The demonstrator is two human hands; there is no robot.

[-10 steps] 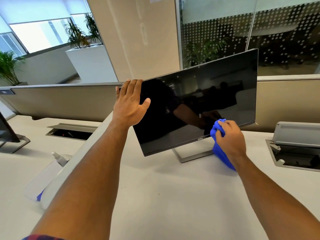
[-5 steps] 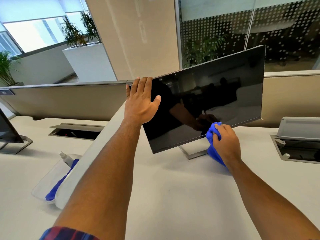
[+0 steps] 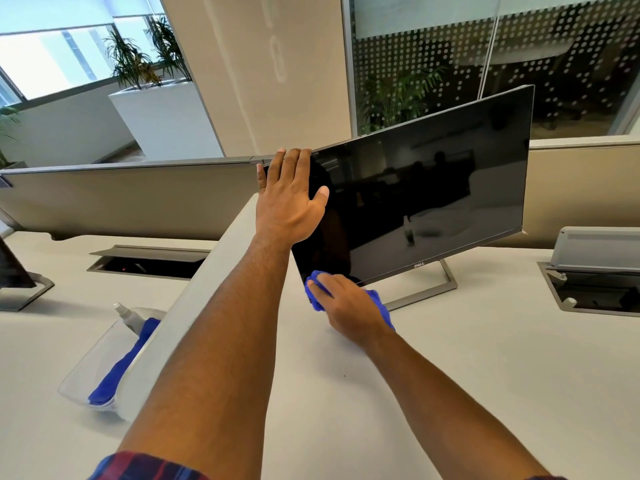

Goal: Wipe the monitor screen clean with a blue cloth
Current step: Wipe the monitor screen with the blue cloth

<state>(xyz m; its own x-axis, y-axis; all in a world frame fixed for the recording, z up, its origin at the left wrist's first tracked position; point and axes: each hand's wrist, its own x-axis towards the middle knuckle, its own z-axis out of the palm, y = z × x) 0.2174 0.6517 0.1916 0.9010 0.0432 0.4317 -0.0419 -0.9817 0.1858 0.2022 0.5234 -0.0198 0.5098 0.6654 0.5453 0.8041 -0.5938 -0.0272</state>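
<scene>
A spray bottle point(image 3: 126, 316) and a spare blue rag point(image 3: 119, 368) are lying in a clear tray point(image 3: 83, 372) left of a low white divider point(image 3: 194, 303). Potted palms point(image 3: 138, 60) are standing by the window.

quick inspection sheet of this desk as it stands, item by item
surface: white desk, bare in front of the monitor.
job's things: monitor dark, tilted on its stand; blue cloth at its lower left corner.
clutter: spray bottle and second blue cloth in a clear tray beyond the low divider.
grippers: left hand flat on the monitor's upper left corner; right hand closed on the blue cloth.
cables: nothing seen; two desk hatches open.
surroundings: partition panels, potted plants, dotted glass wall.
</scene>
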